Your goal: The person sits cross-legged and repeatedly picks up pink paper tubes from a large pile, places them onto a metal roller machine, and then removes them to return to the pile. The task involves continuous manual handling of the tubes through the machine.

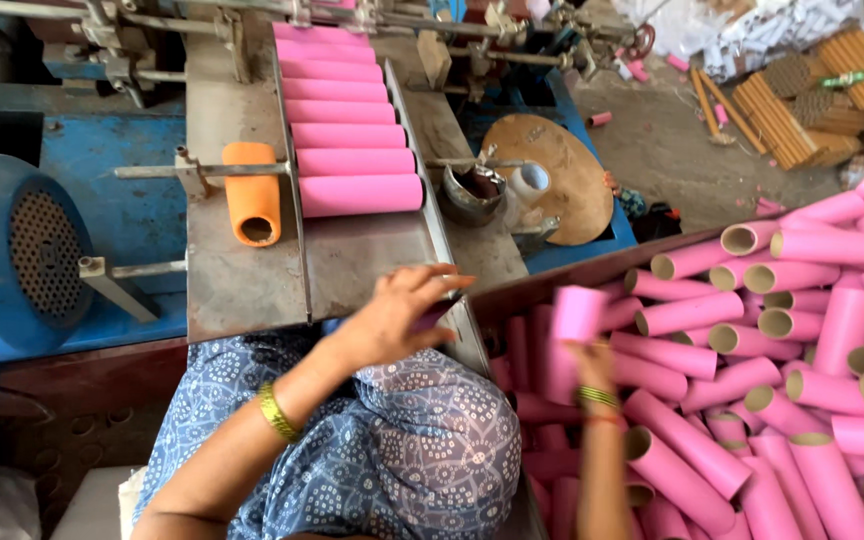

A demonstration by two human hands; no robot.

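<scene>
The right hand (592, 365) is motion-blurred, its fingers seemingly hidden behind a pink tube (574, 318).

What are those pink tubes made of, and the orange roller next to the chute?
The pink tubes look like cardboard: matte pink wrap outside, with plain brown walls showing at the open ends of those in the bin. The orange roller looks like rubber or plastic with a dull, scuffed skin; the view cannot settle which.

Blue machine frame (112, 160), dusty concrete floor (662, 150)
</scene>
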